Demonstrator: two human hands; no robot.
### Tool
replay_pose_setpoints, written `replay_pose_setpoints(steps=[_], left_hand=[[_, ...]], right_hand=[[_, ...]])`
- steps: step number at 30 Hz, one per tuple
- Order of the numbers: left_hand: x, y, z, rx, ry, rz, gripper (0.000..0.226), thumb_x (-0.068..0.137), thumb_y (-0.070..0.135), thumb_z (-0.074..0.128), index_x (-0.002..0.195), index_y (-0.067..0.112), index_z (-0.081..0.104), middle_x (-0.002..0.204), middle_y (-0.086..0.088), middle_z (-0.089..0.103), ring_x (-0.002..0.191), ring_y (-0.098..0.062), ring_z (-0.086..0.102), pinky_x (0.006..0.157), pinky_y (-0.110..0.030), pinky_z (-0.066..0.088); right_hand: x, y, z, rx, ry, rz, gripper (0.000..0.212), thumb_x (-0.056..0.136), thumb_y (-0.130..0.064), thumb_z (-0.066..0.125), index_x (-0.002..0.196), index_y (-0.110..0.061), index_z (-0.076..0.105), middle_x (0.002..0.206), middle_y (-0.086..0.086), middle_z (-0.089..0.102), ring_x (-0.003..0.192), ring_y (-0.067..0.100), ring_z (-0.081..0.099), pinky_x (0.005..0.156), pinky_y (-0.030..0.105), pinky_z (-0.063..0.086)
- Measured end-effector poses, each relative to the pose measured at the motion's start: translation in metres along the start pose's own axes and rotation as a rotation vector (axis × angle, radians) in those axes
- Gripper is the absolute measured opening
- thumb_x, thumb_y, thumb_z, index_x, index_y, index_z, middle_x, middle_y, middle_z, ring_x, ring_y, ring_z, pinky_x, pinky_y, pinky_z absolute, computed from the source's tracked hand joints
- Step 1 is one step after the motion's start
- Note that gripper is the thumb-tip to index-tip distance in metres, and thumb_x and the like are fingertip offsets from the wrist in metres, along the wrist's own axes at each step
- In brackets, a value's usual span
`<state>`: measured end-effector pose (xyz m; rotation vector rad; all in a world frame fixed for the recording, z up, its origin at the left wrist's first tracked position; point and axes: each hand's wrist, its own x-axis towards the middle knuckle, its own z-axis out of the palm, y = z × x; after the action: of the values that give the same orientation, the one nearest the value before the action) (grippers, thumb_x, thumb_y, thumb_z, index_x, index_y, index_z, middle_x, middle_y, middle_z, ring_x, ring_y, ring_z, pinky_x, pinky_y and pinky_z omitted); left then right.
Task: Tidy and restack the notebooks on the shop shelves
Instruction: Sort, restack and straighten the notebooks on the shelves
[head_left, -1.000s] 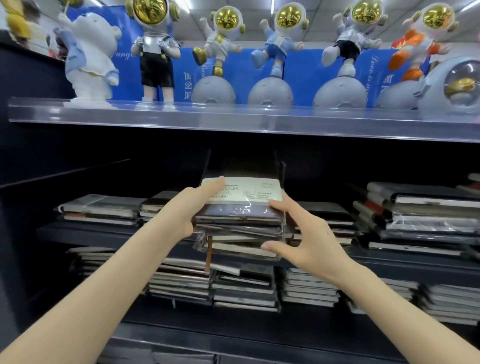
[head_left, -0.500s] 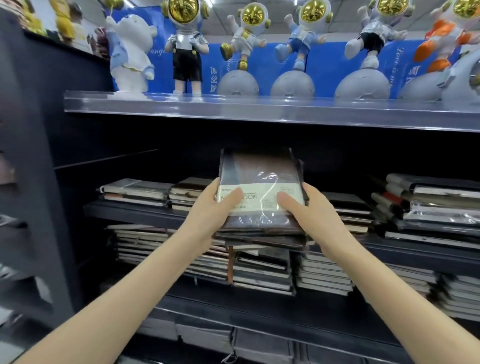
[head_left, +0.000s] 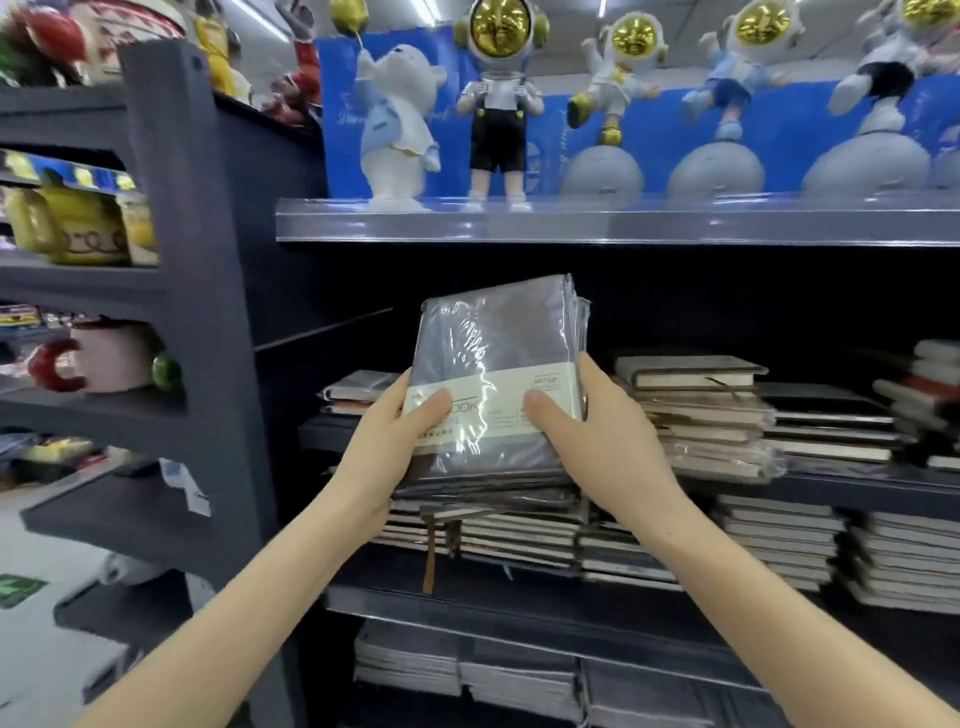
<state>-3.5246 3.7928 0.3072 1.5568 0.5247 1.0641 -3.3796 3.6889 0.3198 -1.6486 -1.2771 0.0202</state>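
A: Since half a second ago we've swung left and tipped the bundle of notebooks (head_left: 498, 384) up, so its wrapped grey cover and cream band face us at frame centre; before, it lay flatter over the shelf.

B: And our grip?

A: The left hand (head_left: 387, 447) clamps the bundle's left edge, thumb across the band. The right hand (head_left: 597, 441) clamps the right edge, thumb on the band too. Both sets of fingers are closed around the bundle, which is lifted clear of the middle shelf (head_left: 857, 480).

B: So how far along do we reckon we are?

A: Early to middle, we'd judge. Just behind our hands the lower stack (head_left: 498, 530) sits uneven, a brown ribbon (head_left: 429, 556) dangling over the edge. To the right, the leaning pile (head_left: 706, 415) is skewed, its top book askew. Centre left, a small pile (head_left: 353, 392) lies beside a gap where the bundle could go.

B: And further back?

A: The astronaut figures (head_left: 498, 104) on the clear top shelf (head_left: 623, 223) aren't part of our job.
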Motion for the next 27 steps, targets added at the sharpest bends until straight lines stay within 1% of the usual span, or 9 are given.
replay_pose_setpoints(steps=[4, 8, 11, 12, 14, 17, 19, 22, 27], left_hand=[[0.023, 0.005, -0.072, 0.095, 0.049, -0.012, 0.021, 0.092, 0.022, 0.058, 0.113, 0.024, 0.063, 0.101, 0.002, 0.073, 0.088, -0.016, 0.070, 0.077, -0.033, 0.055], [0.064, 0.006, -0.114, 0.188, 0.096, -0.084, 0.040, 0.088, 0.032, 0.064, 0.125, 0.020, 0.057, 0.116, 0.002, 0.066, 0.094, -0.015, 0.063, 0.088, -0.034, 0.050], [0.094, 0.005, -0.125, 0.197, 0.101, -0.163, 0.047, 0.086, 0.030, 0.066, 0.128, 0.015, 0.054, 0.125, 0.000, 0.059, 0.113, -0.022, 0.057, 0.103, -0.042, 0.042], [0.105, 0.005, -0.128, 0.188, 0.099, -0.176, 0.030, 0.085, 0.026, 0.066, 0.113, 0.016, 0.061, 0.116, -0.001, 0.061, 0.111, -0.023, 0.057, 0.104, -0.043, 0.041], [0.126, 0.006, -0.129, 0.138, 0.099, -0.221, 0.007, 0.084, 0.018, 0.065, 0.084, 0.021, 0.059, 0.101, -0.003, 0.064, 0.106, -0.027, 0.058, 0.101, -0.047, 0.043], [0.152, 0.007, -0.128, 0.086, 0.117, -0.276, 0.015, 0.079, 0.017, 0.066, 0.094, 0.016, 0.067, 0.104, -0.010, 0.068, 0.098, -0.032, 0.062, 0.091, -0.047, 0.050], [0.165, 0.004, -0.126, 0.057, 0.119, -0.283, 0.023, 0.076, 0.017, 0.064, 0.098, 0.014, 0.069, 0.100, -0.011, 0.069, 0.093, -0.032, 0.064, 0.087, -0.046, 0.052], [0.179, -0.006, -0.118, 0.035, 0.095, -0.304, 0.042, 0.062, 0.026, 0.066, 0.102, 0.017, 0.069, 0.103, -0.010, 0.070, 0.097, -0.033, 0.064, 0.092, -0.050, 0.049], [0.192, -0.021, -0.086, -0.011, 0.023, -0.311, 0.065, 0.049, 0.034, 0.070, 0.111, 0.014, 0.065, 0.105, -0.013, 0.068, 0.097, -0.036, 0.064, 0.092, -0.053, 0.049]], right_hand=[[0.024, -0.031, 0.068, 0.174, -0.007, 0.061, 0.028, 0.090, -0.034, 0.055, 0.118, -0.034, 0.053, 0.101, -0.018, 0.065, 0.095, 0.005, 0.061, 0.088, 0.038, 0.052], [0.060, -0.043, 0.110, 0.253, 0.036, 0.163, 0.025, 0.091, -0.031, 0.058, 0.114, -0.034, 0.050, 0.090, -0.027, 0.052, 0.087, 0.002, 0.054, 0.088, 0.027, 0.043], [0.089, -0.042, 0.129, 0.265, 0.043, 0.246, 0.055, 0.092, -0.034, 0.056, 0.143, -0.021, 0.039, 0.128, -0.012, 0.052, 0.119, 0.017, 0.047, 0.092, 0.027, 0.033], [0.098, -0.041, 0.133, 0.261, 0.048, 0.276, 0.059, 0.091, -0.035, 0.056, 0.145, -0.020, 0.036, 0.141, -0.005, 0.046, 0.128, 0.020, 0.043, 0.095, 0.030, 0.034], [0.116, -0.037, 0.140, 0.265, 0.059, 0.318, 0.057, 0.090, -0.034, 0.057, 0.142, -0.019, 0.041, 0.139, -0.002, 0.050, 0.126, 0.022, 0.046, 0.100, 0.034, 0.037], [0.141, -0.033, 0.145, 0.261, 0.073, 0.315, 0.048, 0.086, -0.033, 0.057, 0.132, -0.018, 0.052, 0.107, -0.004, 0.063, 0.105, 0.019, 0.057, 0.091, 0.035, 0.046], [0.156, -0.030, 0.145, 0.266, 0.076, 0.314, 0.061, 0.081, -0.037, 0.060, 0.137, -0.017, 0.048, 0.108, -0.001, 0.063, 0.101, 0.018, 0.057, 0.086, 0.033, 0.046], [0.170, -0.020, 0.138, 0.257, 0.077, 0.336, 0.079, 0.069, -0.045, 0.064, 0.139, -0.015, 0.046, 0.125, 0.003, 0.061, 0.112, 0.021, 0.057, 0.098, 0.039, 0.046], [0.178, 0.005, 0.108, 0.225, 0.158, 0.367, 0.070, 0.066, -0.043, 0.068, 0.128, -0.014, 0.056, 0.114, 0.003, 0.067, 0.107, 0.023, 0.061, 0.099, 0.043, 0.047]])
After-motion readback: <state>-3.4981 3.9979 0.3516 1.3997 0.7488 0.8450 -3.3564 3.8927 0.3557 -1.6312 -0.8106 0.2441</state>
